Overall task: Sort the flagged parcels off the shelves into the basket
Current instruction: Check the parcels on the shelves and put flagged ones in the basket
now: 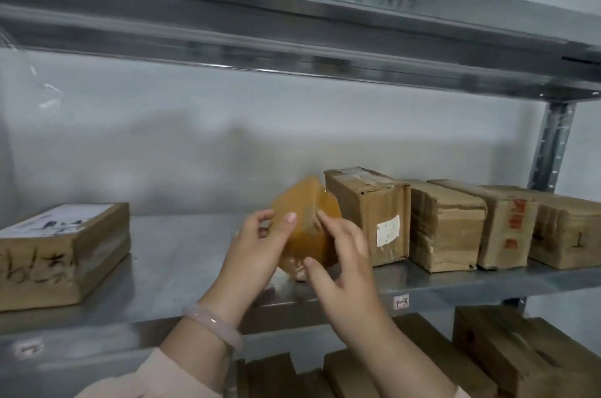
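Parcel point(305, 228): amber-taped, blurred, centre of frame, held tilted over the front of the middle shelf point(182, 261).
Left hand point(257, 251): grips its left edge, thumb on the near face.
Right hand point(344, 264): pinches its right side, thumb low.
Long axis: roughly upright between both hands.
Basket: out of view.

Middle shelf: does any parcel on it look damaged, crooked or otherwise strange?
Yes. The second box in the right-hand row has a crumpled, dented front. The small taped parcel is tilted corner-down only because the left hand and right hand hold it.
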### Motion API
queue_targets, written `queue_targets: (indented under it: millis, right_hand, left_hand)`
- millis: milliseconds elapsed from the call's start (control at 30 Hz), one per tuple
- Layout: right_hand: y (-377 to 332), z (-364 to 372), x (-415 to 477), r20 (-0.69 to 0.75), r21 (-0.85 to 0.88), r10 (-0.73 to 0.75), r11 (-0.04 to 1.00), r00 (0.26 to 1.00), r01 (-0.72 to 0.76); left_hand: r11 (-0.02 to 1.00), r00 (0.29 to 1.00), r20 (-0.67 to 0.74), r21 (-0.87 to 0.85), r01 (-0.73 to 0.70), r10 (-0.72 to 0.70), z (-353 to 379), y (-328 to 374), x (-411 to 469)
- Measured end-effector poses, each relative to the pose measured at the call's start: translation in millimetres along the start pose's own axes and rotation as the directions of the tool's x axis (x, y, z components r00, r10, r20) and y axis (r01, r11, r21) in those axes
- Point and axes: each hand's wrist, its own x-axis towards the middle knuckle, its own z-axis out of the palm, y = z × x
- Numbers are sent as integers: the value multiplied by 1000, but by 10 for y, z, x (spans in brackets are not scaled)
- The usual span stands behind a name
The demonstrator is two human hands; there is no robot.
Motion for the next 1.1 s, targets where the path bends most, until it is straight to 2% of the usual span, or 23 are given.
queue_targets:
  millis: [100, 167, 233, 267, 333, 367, 400, 467, 533, 600, 667, 767, 900, 967, 1033, 1100]
  right_hand:
    - [-73, 28, -3, 84, 18, -116, 993, 990, 115]
    - [-90, 37, 12, 40, 109, -146, 984, 988, 141]
    - [-86, 60, 68, -48, 226, -78, 970, 996, 87]
    - [-86, 77, 107, -50, 257, -26, 966, 998, 38]
    - [-84, 116, 183, 80, 289, 79, 952, 994, -99]
    - [-79, 140, 213, 169, 319, 113, 934, 979, -163]
    - [-75, 168, 236, 235, 356, 128, 911, 963, -208]
    - [-72, 216, 280, 262, 404, 138, 883, 955, -239]
    - [-53, 260, 336, 202, 395, 151, 892, 968, -222]
    - [-21, 307, 386, 151, 313, 146, 931, 978, -187]
    - [-10, 361, 407, 153, 213, 107, 967, 982, -139]
    - [-31, 451, 444, 164, 128, 45, 989, 985, -67]
    - [-67, 450, 479, 285, 109, 11, 993, 958, -44]
    - [-33, 340, 472, 315, 25, -3, 1000, 949, -5]
    - [2, 137, 498, 230, -66, -54, 995, 972, 71]
    - [2, -138, 539, 73, -91, -139, 985, 988, 145]
  left_hand:
    - [997, 998, -13, -45, 64, -64, -52, 92, -44]
    - [978, 993, -50, -190, 92, -103, -64, 99, -79]
    - [908, 983, -41, -392, 149, -179, -79, 76, -103]
    - [834, 977, -3, -521, 182, -215, -97, 56, -114]
    - [662, 961, 102, -705, 253, -257, -156, 30, -144]
    - [616, 955, 138, -738, 277, -264, -190, 19, -147]
    - [615, 952, 143, -736, 284, -269, -218, 12, -154]
    - [704, 960, 84, -663, 253, -266, -252, -6, -153]
    - [872, 974, -77, -463, 156, -215, -294, -15, -145]
    - [967, 978, -186, -248, 51, -99, -354, -16, -154]
    - [987, 984, -175, -161, 7, -35, -421, -4, -152]
    - [992, 991, -106, -109, 67, -79, -460, 9, -136]
    - [988, 963, -241, 68, 142, -121, -510, -53, 12]
    - [979, 958, -254, 119, 165, -130, -527, -68, 65]
    - [973, 960, -261, 176, 150, -101, -516, -58, 96]
    - [966, 961, -274, 240, 100, -31, -500, -8, 90]
